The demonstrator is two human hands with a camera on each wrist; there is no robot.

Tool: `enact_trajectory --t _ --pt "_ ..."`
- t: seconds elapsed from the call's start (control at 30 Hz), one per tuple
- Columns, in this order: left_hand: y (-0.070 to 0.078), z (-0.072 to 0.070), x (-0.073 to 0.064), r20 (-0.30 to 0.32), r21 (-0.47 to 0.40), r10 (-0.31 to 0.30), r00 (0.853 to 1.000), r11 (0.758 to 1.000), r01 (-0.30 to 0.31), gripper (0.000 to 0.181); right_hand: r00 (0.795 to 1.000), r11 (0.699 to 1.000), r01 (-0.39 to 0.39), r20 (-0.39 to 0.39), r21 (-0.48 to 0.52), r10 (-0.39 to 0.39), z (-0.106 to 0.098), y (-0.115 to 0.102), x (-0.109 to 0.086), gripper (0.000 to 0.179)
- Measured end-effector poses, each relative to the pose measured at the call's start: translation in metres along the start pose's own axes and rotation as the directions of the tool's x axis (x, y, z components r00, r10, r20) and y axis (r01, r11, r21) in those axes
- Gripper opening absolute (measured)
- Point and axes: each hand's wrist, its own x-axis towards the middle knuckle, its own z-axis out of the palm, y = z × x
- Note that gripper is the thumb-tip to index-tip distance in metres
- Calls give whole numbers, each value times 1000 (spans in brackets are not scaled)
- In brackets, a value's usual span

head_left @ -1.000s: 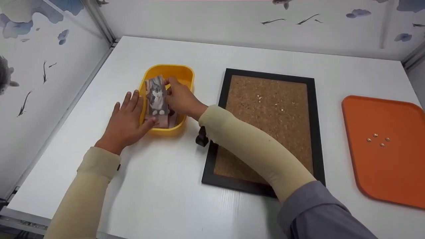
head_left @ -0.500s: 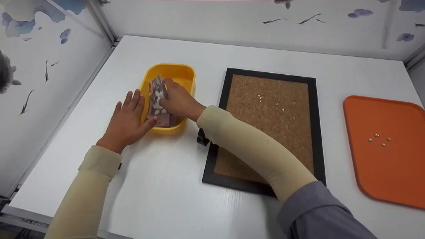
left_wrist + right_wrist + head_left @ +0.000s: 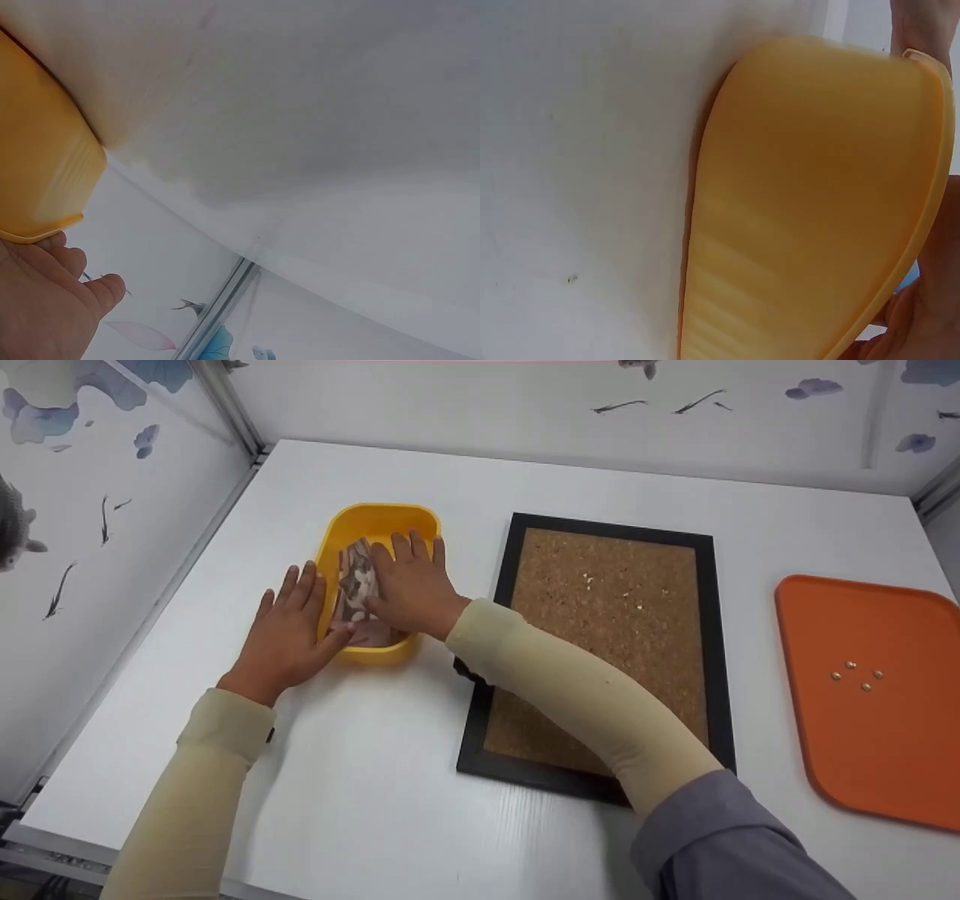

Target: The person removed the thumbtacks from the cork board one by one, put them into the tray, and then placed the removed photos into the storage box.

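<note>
A yellow tray-like bin [image 3: 382, 516] stands on the white table at the left, with photo cards lying in it. The top photo [image 3: 360, 577] shows a grey and white cat. My right hand [image 3: 416, 589] lies over the bin with fingers spread, its thumb side overlapping the photo. Against the bin's left rim rests my left hand [image 3: 281, 634], fingers straight and thumb reaching over the near corner. In the left wrist view, the left fingertips [image 3: 71, 259] are at the bin's rim. The right wrist view shows the bin's outer wall [image 3: 802, 195], with part of the right hand beyond the rim.
Right of the bin lies a black-framed cork board [image 3: 615, 645], partly under the right forearm, with several small shiny bits on it. An orange tray [image 3: 870, 750] at the far right holds several small gold round pieces [image 3: 850, 665]. Printed white walls border the table.
My right hand has let go of the cat photo, which dropped lower into the bin, and its fingers have spread from a pinch. My left hand stays at the bin's rim.
</note>
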Motion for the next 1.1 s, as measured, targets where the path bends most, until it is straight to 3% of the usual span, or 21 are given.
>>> enact_trajectory --t 0.2,0.6,1.1 --pt "0 -2 -1 9 7 3 1000 1000 -3 93 1000 995 7 17 -104 -5 1 4 -2 83" --pt "0 -1 0 -3 -1 8 1000 1000 -8 94 997 988 -15 70 -153 26 -1 11 -3 86" --pt "0 0 1 7 -7 -9 1000 1000 9 95 998 975 -39 31 -220 47 0 13 -6 81"
